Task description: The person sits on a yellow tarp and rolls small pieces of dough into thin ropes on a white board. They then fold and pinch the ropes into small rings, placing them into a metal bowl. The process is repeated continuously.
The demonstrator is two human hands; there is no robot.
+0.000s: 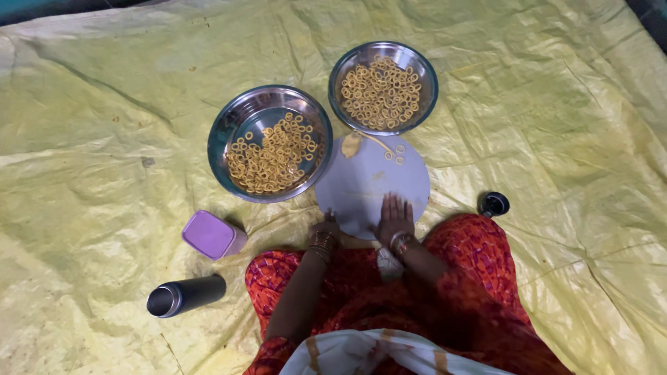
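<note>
1. From where I watch, the round board (368, 184) is my landmark: a flat, pale grey disc lying on the yellow sheet (104, 139), right in front of the seated person's knees, so both hands reach it without leaning.

2. The right hand (396, 217) lies flat on the near edge of the round board, fingers spread and pressed down, palm against the smooth surface; it grips nothing. I judge the flat posture suits rolling or pressing something soft beneath it, though I cannot see what is under the palm.

3. The left hand (325, 228) sits at the near-left rim of the round board, fingers curled together; whether it pinches anything I cannot tell. Bangles circle that wrist.

4. At the far edge of the round board lies a lump of dough (351, 144), yellowish and soft-looking, with a thin rolled strand and a few small rings (396, 154) beside it.

5. Touching the round board's far-left side is the left steel bowl (270, 142), shiny and shallow, partly covered with small yellow rings. The far steel bowl (383, 87), just beyond the board, holds a denser layer of them.

6. Left of the round board stands a lilac plastic box (212, 235), lid on; farther left and nearer, a dark metal flask (185, 295) lies on its side. To the board's right sits a small dark cap (493, 203).

7. The yellow sheet is crinkled and glossy.
</note>
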